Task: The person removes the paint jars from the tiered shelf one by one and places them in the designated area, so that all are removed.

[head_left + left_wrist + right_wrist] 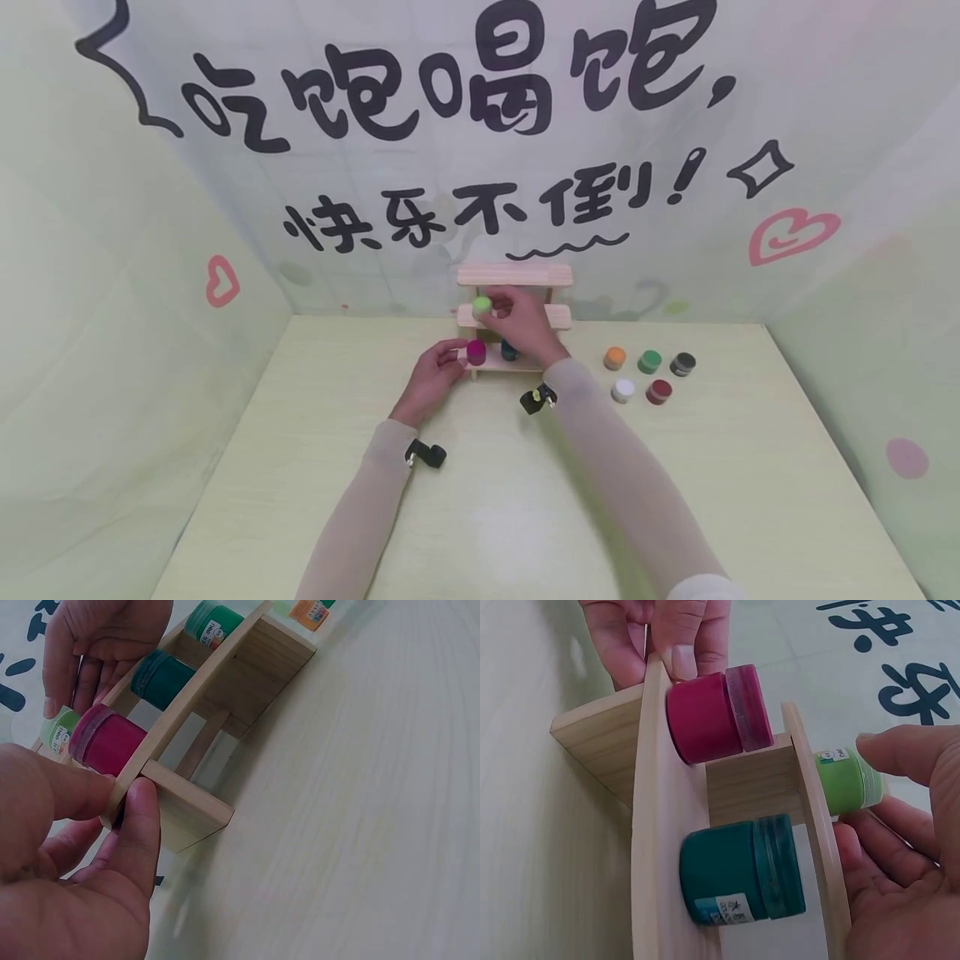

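A small three-tier wooden rack [516, 274] stands against the back wall. My left hand [75, 847] pinches the left end of its lowest shelf [654, 825] between thumb and fingers. Beside those fingers, a magenta paint jar [718, 712] sits on that shelf. A dark teal jar [742, 870] stands further along it, and a green jar [214, 622] is at the far end. At the left part of the middle shelf, my right hand [525, 323] holds a light green jar [847, 780], its thumb by the clear lid and fingers below.
On the table [480, 517] right of the rack stand several paint jars: orange [615, 358], green [650, 361], black [683, 364], white [622, 390] and dark red [659, 392]. Behind the rack hangs a cloth backdrop [420, 167] with large black characters.
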`<state>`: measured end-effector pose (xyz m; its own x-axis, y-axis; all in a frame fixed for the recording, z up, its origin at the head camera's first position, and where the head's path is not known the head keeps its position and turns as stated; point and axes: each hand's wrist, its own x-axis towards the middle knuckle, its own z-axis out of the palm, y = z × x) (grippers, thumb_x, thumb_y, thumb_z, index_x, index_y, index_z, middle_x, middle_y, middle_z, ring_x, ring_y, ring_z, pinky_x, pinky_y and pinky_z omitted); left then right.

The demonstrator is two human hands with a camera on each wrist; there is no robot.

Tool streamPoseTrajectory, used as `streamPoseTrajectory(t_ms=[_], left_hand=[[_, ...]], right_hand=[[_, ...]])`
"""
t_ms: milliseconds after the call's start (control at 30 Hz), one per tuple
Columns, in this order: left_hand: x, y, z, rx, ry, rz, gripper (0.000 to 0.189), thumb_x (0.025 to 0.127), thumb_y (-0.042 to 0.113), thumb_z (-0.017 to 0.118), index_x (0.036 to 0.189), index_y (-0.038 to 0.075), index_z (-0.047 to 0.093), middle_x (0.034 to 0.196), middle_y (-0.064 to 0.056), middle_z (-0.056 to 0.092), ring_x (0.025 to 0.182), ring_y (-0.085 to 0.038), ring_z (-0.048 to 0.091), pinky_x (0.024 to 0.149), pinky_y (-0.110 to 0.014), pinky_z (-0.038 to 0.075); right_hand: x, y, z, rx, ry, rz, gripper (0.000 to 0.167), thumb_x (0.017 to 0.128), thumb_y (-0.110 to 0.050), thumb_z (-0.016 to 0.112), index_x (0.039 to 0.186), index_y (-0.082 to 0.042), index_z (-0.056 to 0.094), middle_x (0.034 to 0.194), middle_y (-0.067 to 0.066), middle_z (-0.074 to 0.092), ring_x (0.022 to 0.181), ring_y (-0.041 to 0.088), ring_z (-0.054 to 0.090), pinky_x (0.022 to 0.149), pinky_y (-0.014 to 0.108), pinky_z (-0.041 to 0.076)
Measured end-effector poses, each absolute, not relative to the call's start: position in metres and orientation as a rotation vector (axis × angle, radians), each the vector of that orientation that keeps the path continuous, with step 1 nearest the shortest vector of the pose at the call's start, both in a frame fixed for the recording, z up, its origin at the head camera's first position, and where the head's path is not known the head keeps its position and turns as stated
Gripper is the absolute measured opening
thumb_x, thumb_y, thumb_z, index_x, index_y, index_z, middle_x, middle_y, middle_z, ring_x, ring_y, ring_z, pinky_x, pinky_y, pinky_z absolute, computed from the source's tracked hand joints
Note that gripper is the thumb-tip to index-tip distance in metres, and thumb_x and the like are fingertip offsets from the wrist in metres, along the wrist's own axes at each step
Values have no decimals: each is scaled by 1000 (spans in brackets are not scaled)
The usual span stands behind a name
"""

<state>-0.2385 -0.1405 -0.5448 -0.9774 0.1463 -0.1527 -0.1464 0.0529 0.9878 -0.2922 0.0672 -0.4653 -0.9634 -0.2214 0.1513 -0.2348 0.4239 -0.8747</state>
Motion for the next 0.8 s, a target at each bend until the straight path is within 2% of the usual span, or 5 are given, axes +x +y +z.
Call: streamPoseTrajectory(t_ms=[333, 533, 800], left_hand=[[-238, -144, -542, -19, 2113, 2022, 40, 102, 8, 66, 142, 11, 61, 125, -15, 68, 109, -20, 70, 99, -33, 62], [-238, -144, -545, -4, 2136, 2013, 41, 101, 11, 66, 142, 12, 61, 124, -14, 69, 107, -20, 69, 98, -33, 62], [-237, -143, -548, 1, 2162, 1989, 41, 102, 15, 67, 142, 17, 61, 128, -12, 67, 111, -20, 69, 99, -32, 61]], right_hand=[[-295, 59, -467, 447, -2655, 1557, 50, 94, -26, 81, 141, -14, 67, 127, 6, 74, 108, 23, 66, 98, 43, 58], [-288, 62, -471, 470, -2576, 1649, 46, 95, -22, 80, 137, -9, 69, 127, 9, 75, 111, 26, 71, 100, 44, 60], [-274, 73, -473, 388, -2500, 1693, 48, 93, -22, 83, 136, -8, 69, 127, 13, 75, 112, 28, 75, 99, 38, 63]])
